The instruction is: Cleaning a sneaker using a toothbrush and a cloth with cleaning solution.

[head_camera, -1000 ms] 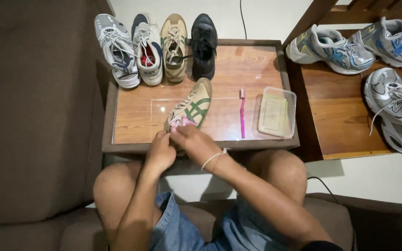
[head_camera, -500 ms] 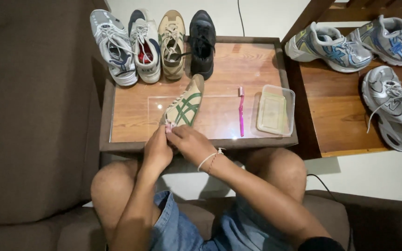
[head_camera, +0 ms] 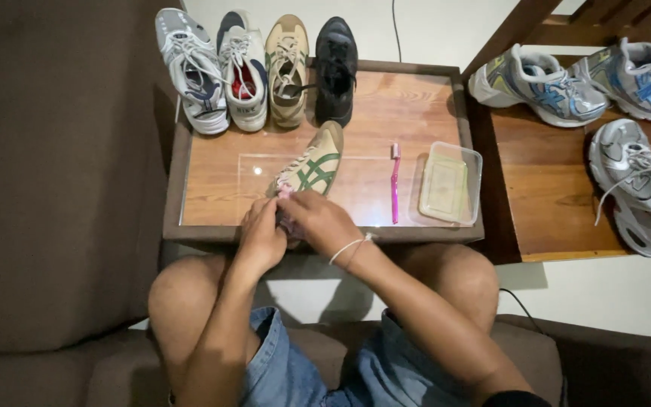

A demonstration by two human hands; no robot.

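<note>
Both hands are together at the near edge of the bench (head_camera: pixel 212 188), right in front of the knees. Left hand (head_camera: pixel 261 237) and right hand (head_camera: pixel 318 218) are closed around the heel end of a tan shoe w/ green stripes (head_camera: pixel 312 167); a bit of pink shows between the fingers, can't tell what it is. The shoe lies on the bench w/ its long axis running away from the person and slanting to the right, toe pointing toward the far row, heel at the hands. So the shoe extends forward and slightly right from the grip; the right hand lies over it, a touch nearer the shoe body, the left hand is just beside it on the heel's left. Along the far edge stand 4 more shoes: grey-white sneaker (head_camera: pixel 190 71), white sneaker w/ red lining (head_camera: pixel 242 71), tan sneaker (head_camera: pixel 286 71), black sneaker (head_camera: pixel 335 68). Right of the held shoe lie a pink toothbrush (head_camera: pixel 395 181) and, near it, a clear plastic container (head_camera: pixel 450 183). On a 2nd wooden surface (head_camera: pixel 551 196) to the right: 3 grey-blue running shoes (head_camera: pixel 540 83).
</note>
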